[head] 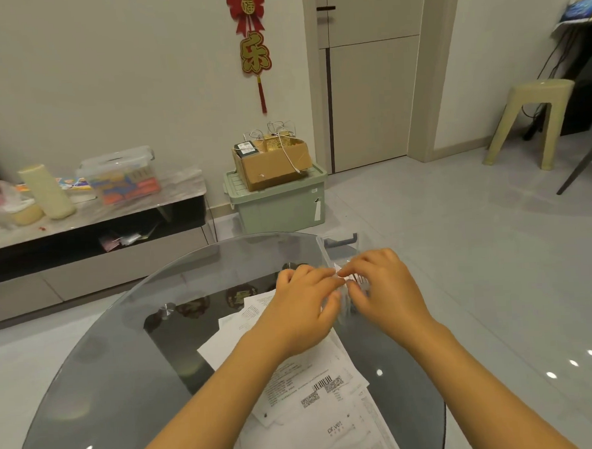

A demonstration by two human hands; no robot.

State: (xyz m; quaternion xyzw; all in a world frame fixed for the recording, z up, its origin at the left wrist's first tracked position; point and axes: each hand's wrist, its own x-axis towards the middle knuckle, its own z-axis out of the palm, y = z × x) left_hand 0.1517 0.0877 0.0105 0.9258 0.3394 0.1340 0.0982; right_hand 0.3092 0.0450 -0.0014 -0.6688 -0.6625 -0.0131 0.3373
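Pinching w/ both: left hand (pixel 305 302) & right hand (pixel 383 288) hold a blurred white slip (pixel 337 269) fingertip-to-fingertip above the glass table (pixel 124 370). Prob. early: paper pile (pixel 296 378) below lies loose, unsorted

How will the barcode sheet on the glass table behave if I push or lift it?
The barcode sheet looks thin and creased, so it will probably flop when lifted by one edge. It overlaps other papers on the smooth glass table, so a push would likely slide the stack together. It seems very light.
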